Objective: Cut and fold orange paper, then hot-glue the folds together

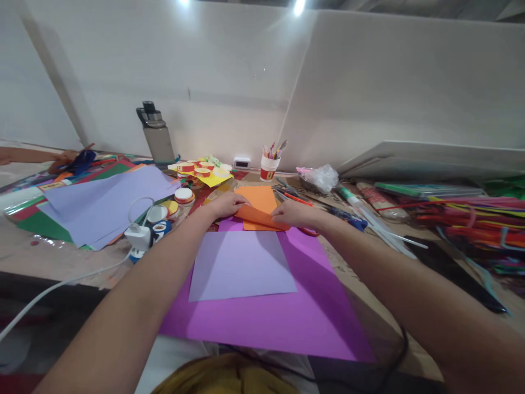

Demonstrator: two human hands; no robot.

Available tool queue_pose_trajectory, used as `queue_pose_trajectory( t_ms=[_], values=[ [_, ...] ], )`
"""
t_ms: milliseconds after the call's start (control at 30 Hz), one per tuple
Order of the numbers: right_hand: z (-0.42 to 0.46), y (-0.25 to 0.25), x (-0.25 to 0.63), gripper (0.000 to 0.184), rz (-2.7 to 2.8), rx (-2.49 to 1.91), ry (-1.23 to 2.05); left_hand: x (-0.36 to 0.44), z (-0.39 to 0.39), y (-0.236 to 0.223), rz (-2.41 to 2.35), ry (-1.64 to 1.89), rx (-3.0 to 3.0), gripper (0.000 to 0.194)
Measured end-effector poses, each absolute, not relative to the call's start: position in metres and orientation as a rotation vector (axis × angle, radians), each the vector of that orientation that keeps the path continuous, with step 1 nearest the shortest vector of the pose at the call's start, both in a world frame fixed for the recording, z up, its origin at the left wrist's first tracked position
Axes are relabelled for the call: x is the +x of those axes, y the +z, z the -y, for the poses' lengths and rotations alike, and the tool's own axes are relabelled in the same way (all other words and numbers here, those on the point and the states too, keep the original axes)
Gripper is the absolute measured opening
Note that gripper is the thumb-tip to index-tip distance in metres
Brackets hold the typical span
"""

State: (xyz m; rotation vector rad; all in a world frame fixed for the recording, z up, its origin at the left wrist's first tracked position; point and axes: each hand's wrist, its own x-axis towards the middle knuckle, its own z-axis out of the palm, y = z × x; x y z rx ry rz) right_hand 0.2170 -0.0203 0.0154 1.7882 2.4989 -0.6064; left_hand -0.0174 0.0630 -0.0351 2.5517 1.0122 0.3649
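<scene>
Both of my hands hold a dark orange strip of paper (256,216) by its ends. My left hand (228,204) pinches the left end and my right hand (293,213) grips the right end. Beneath the strip lies a brighter orange sheet (258,196). Nearer to me, a pale lilac sheet (244,265) rests on a large purple sheet (262,328), which reaches over the front edge of the table. Scissors with red handles (298,199) lie just beyond my right hand.
Lilac sheets (110,202), a white charger (138,236) with its cable, and paint pots (184,195) are at left. A bottle (157,137) and a paper cup of pens (269,167) stand behind. Pipe cleaners (484,219) and a black slab (451,273) lie at right.
</scene>
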Motion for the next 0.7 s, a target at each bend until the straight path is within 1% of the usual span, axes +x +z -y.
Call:
queue_pose_trajectory(
  t_ms=[167,300,367,567,633,700],
  values=[
    [0.019,0.013,0.212,0.023,-2.44,1.923,-0.624,-0.017,-0.062,-0.035,-1.038,0.349,2.515,0.031],
    [0.014,0.014,0.215,0.037,-2.462,1.965,-0.771,-0.019,-0.066,-0.038,-0.998,0.361,2.512,0.034],
    [0.011,0.013,0.217,0.042,-2.452,1.995,-0.785,-0.02,-0.065,-0.037,-0.979,0.356,2.527,0.033],
    [0.005,0.01,0.218,0.037,-2.489,2.161,-0.819,-0.018,-0.057,-0.031,-1.113,0.319,2.5,0.033],
    [0.002,0.009,0.216,0.038,-2.543,2.262,-0.741,-0.018,-0.056,-0.03,-1.171,0.367,2.458,0.041],
    [-0.003,0.008,0.215,0.039,-2.588,2.348,-0.625,-0.019,-0.056,-0.03,-1.226,0.448,2.414,0.056]
  ],
)
